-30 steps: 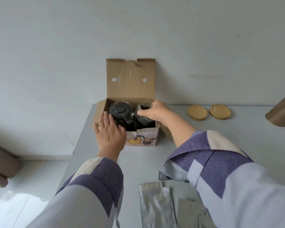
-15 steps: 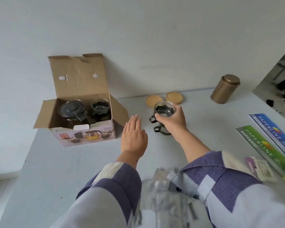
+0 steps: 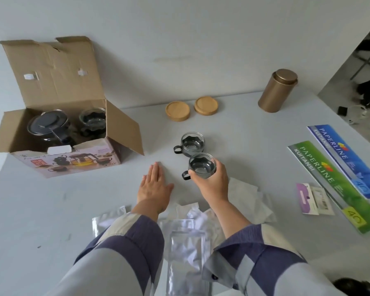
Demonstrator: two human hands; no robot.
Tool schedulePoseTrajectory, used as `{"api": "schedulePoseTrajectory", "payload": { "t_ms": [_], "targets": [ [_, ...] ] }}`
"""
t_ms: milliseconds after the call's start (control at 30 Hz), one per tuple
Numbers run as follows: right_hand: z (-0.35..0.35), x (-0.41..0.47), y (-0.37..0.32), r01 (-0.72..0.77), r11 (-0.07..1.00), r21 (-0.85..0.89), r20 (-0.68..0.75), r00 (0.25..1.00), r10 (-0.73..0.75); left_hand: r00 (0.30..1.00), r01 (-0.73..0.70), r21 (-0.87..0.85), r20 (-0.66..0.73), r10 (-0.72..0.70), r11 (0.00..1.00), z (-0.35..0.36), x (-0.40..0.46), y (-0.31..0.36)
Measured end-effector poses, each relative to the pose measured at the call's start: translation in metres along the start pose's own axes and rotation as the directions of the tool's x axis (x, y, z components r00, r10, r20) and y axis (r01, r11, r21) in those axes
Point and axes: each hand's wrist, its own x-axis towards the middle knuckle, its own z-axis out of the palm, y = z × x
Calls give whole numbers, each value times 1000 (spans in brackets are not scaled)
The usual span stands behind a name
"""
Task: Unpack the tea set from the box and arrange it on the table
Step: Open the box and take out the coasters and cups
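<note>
An open cardboard box stands at the table's far left. Inside it sit a glass teapot with a dark lid and a glass cup. In the middle of the table stands a glass cup with a black handle. Just in front of it is a second matching cup, and my right hand grips its rim and side. My left hand lies flat on the table, fingers together, left of that cup and holding nothing.
Two round wooden coasters lie near the wall. A gold tin stands at the back right. Two receipt books and small cards lie at the right. Silver foil pouches lie between my forearms.
My right hand carried the stacked cups from beside the box to mid-table. One cup now stands alone while the hand holds the other nearer to me. The view swung right.
</note>
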Motion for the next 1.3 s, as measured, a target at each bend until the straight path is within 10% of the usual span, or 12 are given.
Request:
{"api": "schedulePoseTrajectory", "payload": {
  "t_ms": [833, 1300],
  "targets": [
    [-16, 6, -26, 71, 986, -148, 66, 996, -61, 998, -28, 20, 48, 27, 999, -21, 1, 0],
    [129, 11, -193, 575, 799, -176, 437, 773, -461, 776, 128, -84, -612, -153, 988, -152, 1, -138]
  ]
}}
